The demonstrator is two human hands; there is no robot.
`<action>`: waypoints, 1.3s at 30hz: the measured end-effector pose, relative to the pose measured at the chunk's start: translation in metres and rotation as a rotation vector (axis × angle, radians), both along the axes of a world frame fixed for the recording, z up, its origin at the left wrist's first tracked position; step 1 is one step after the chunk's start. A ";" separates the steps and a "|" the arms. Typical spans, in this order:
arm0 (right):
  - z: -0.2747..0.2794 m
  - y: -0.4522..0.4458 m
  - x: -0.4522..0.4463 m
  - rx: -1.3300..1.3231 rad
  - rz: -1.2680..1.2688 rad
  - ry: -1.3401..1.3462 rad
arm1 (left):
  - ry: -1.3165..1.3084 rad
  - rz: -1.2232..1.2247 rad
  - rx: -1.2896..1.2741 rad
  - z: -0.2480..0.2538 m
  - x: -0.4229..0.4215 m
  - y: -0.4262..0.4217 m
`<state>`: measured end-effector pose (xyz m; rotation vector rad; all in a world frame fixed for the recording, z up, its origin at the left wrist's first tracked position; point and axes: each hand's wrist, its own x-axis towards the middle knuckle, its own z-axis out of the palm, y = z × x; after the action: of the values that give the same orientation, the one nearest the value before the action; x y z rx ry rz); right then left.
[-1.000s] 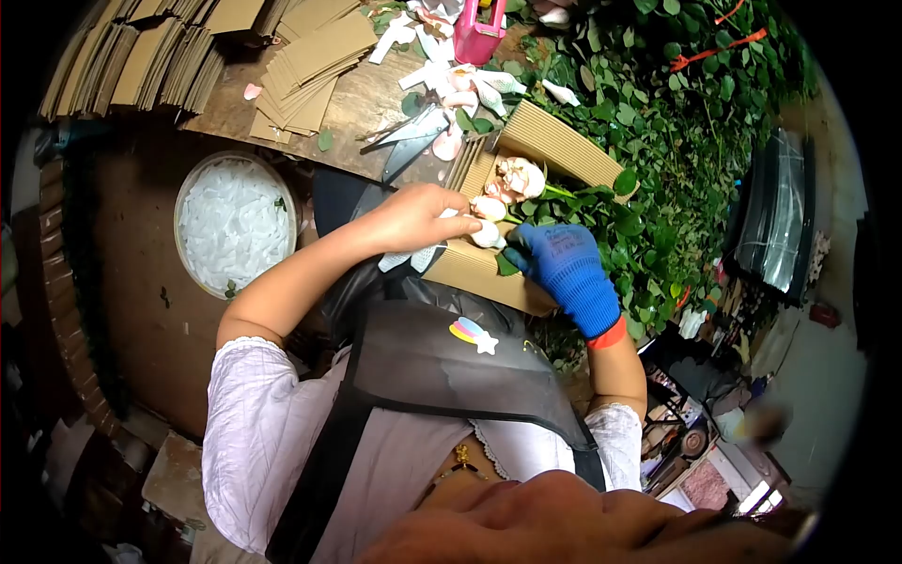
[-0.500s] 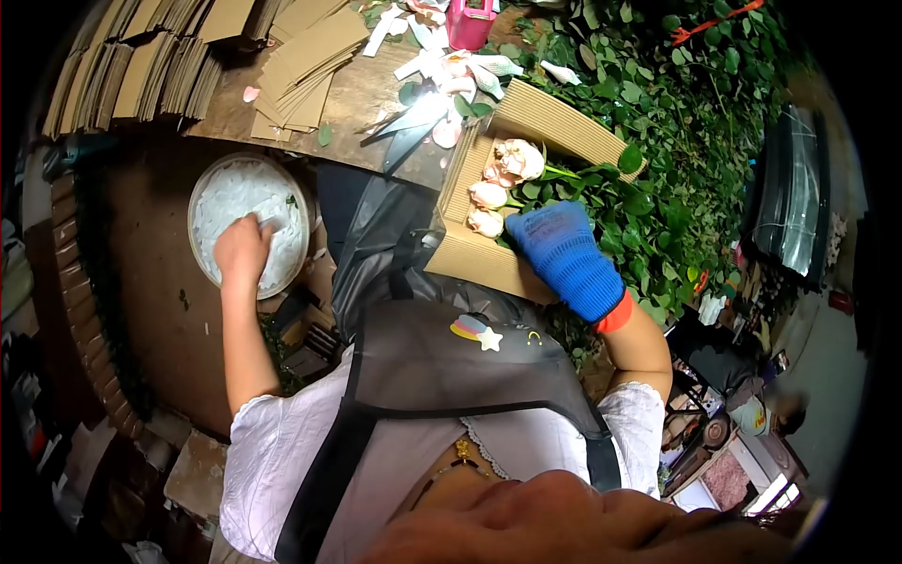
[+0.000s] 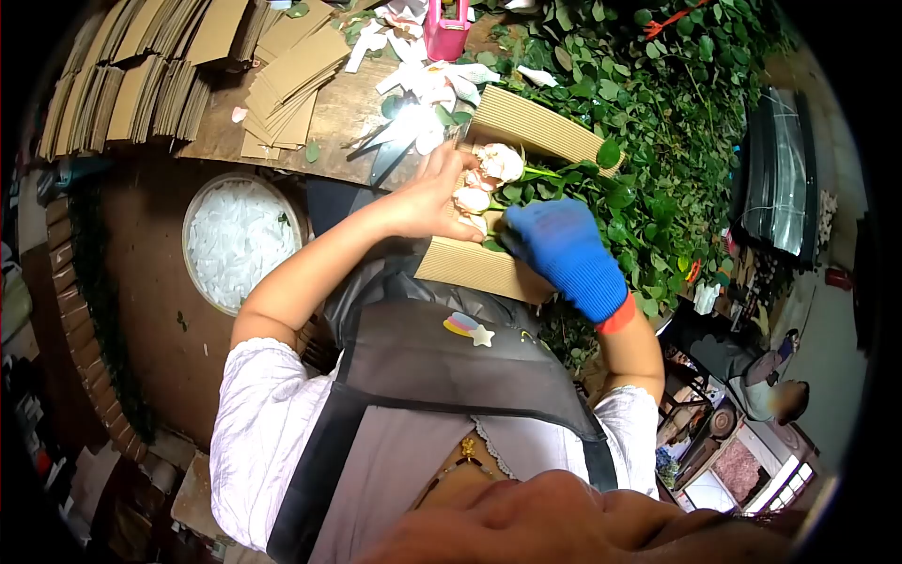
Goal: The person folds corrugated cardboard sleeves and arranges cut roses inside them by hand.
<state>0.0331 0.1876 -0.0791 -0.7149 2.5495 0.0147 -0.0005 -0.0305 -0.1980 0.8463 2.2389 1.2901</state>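
Pale pink roses (image 3: 500,163) lie in a row in a corrugated cardboard wrap (image 3: 484,267), their green stems pointing right. My bare left hand (image 3: 462,195) is at the left end of the row, thumb below and fingers above, closed around the rose heads. On my right hand (image 3: 554,240) is a blue knitted glove with a red-orange cuff. Its curled fingers close on the stems just right of the lower blooms, and the fingertips are partly hidden. Scissors (image 3: 390,153) lie above my left hand, among white foam pieces (image 3: 427,86).
Cardboard stacks (image 3: 141,99) and loose sheets (image 3: 296,89) are at the upper left. A pink holder (image 3: 445,33) stands at the top. Below the table edge is a round tub (image 3: 242,240) of white pieces. Leafy stems (image 3: 658,169) spread right. Another person (image 3: 759,387) is at the lower right.
My left hand went from the roses down into the tub, then back up to the rose heads. My gloved right hand stayed beside the stems, shifting only slightly.
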 end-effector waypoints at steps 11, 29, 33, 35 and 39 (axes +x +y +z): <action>-0.027 -0.003 -0.002 0.127 -0.029 0.043 | -0.134 -0.056 -0.095 0.012 -0.003 -0.002; -0.042 0.002 0.001 0.042 -0.157 0.223 | -0.107 0.275 0.182 -0.013 0.008 0.019; -0.022 0.002 0.011 -0.048 -0.269 0.337 | -0.017 0.423 0.175 -0.012 0.009 0.027; -0.021 0.004 0.009 -0.014 -0.374 0.412 | -0.058 0.425 0.170 -0.010 0.011 0.028; -0.061 0.018 -0.008 -0.076 -0.386 0.377 | -0.047 0.424 0.140 -0.006 0.013 0.029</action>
<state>0.0249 0.2052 -0.1402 -0.2499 3.0250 -0.0842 0.0126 -0.0020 -0.2038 0.3866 2.3934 1.6488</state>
